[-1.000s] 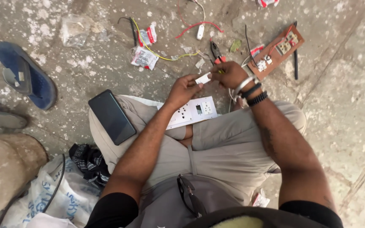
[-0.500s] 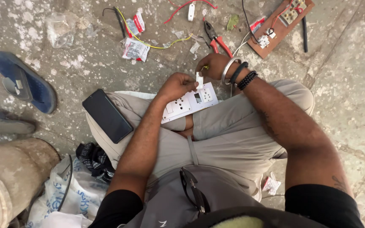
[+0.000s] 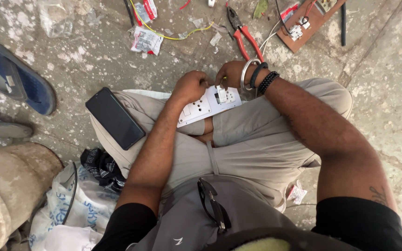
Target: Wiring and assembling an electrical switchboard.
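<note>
- Left hand (image 3: 190, 87), fingers curled together, presses on the flat white plastic switch plate (image 3: 206, 106) lying across the lap.
- Right hand (image 3: 231, 73) pinches a small white switch module (image 3: 221, 94) on that plate.
- Red-handled pliers (image 3: 243, 32) lie on the concrete floor (image 3: 382, 83) nearby.

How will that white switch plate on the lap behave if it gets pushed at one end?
The switch plate looks like rigid moulded plastic, so it probably won't flex. It seems thin and light, resting across the thighs rather than a flat base, so a push at one end may tilt or slide it. The left hand and right hand on it likely steady it.
</note>
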